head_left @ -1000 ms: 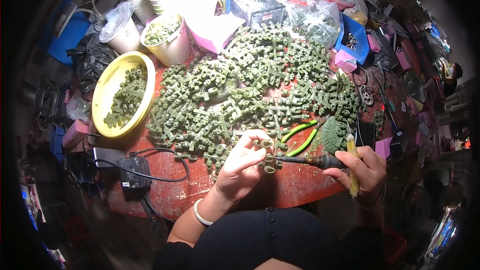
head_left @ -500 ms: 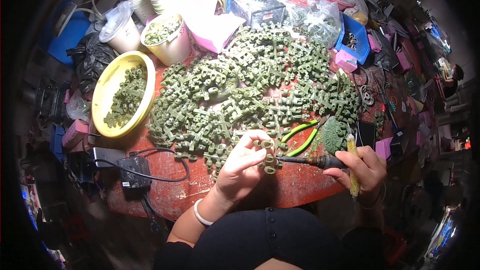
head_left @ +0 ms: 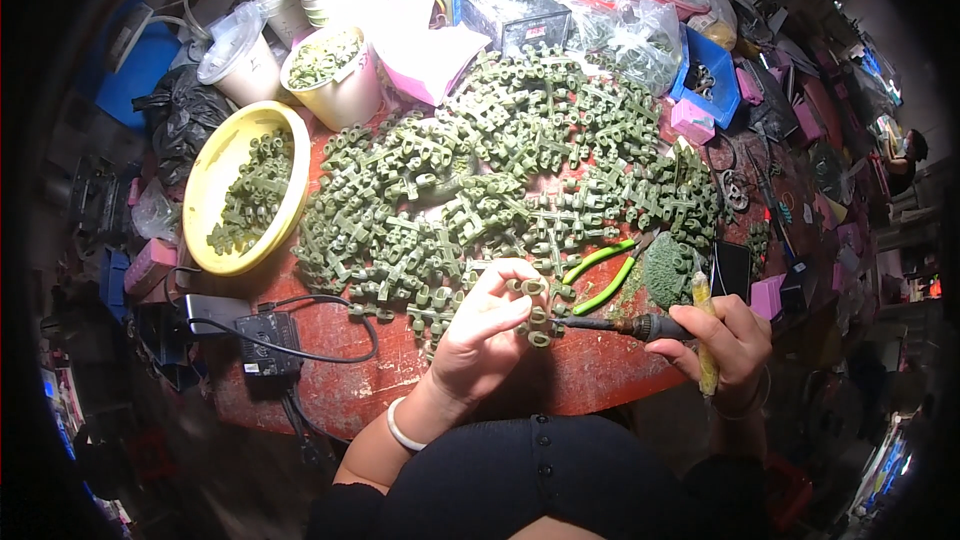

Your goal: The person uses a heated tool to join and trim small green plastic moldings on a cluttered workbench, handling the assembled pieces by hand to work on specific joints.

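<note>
My left hand (head_left: 482,325) is closed, pinching a small cluster of green wax rings (head_left: 540,315) between thumb and fingertips. From the right, my right hand (head_left: 728,345) grips the dark handle of a soldering iron (head_left: 625,324). Its thin tip points left at the rings, close beside or touching them; which one I cannot tell. A yellow stick (head_left: 704,330) stands upright between the fingers of that same hand. Beyond both hands spreads a large heap of similar green wax ring pieces (head_left: 470,180). Green-handled pliers (head_left: 605,280) lie just past the iron, beside a round green textured pad (head_left: 665,272).
A yellow basin (head_left: 296,225) holding more green pieces stands at the left. Near it sits a black power box (head_left: 270,348) with a looping cable. White buckets (head_left: 350,105), plastic bags (head_left: 640,35) and a blue tray (head_left: 725,105) line the far side. A phone (head_left: 732,268) lies at the right.
My right hand has shifted very slightly, and the iron's tip sits a little lower and apart from where it was against the rings. My left hand looks nearly still.
</note>
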Motion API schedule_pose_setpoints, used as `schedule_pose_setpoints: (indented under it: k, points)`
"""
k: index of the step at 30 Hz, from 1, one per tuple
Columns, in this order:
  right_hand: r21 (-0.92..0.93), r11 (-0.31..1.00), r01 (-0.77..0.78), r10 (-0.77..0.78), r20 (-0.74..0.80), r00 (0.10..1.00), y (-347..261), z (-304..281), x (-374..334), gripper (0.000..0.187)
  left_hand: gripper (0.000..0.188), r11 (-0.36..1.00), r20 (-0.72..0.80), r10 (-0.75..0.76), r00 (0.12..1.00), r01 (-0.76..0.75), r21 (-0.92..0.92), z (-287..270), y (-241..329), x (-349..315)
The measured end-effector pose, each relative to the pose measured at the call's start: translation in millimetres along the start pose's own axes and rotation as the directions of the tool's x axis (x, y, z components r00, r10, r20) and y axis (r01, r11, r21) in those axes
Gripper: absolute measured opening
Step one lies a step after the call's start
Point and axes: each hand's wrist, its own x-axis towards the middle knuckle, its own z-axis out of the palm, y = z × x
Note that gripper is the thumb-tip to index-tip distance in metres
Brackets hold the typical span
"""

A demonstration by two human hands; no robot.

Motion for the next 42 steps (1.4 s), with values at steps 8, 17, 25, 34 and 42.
schedule_pose_setpoints:
  k: [8,17,25,34,42]
  points:
    - [-0.016,1.000,0.002,-0.002,-0.003,1.000,-0.3,-1.9,0.1,0.041,0.034,1.000,0.006,-0.001,1.000,0.001,0.006,1.2,0.8,0.3]
    - [-0.008,1.000,0.002,-0.002,-0.006,1.000,-0.1,1.0,1.0,0.040,0.036,0.996,-0.131,0.016,0.991,-0.004,0.091,9.5,-0.3,-0.7]
    - [-0.023,0.999,-0.027,0.027,-0.008,1.000,0.3,-5.5,0.4,0.041,0.035,0.997,-0.139,-0.013,0.990,0.022,0.069,10.6,0.4,-1.0]
    - [-0.022,1.000,-0.005,0.005,0.005,1.000,2.3,-5.3,-3.3,0.042,0.032,0.915,-0.123,0.079,0.989,-0.023,0.403,14.8,3.0,-4.6]
    - [0.018,0.999,-0.027,0.027,0.017,1.000,-0.4,-4.6,-4.0,0.041,0.031,0.927,-0.119,0.066,0.991,-0.017,0.374,17.5,3.8,-4.2]
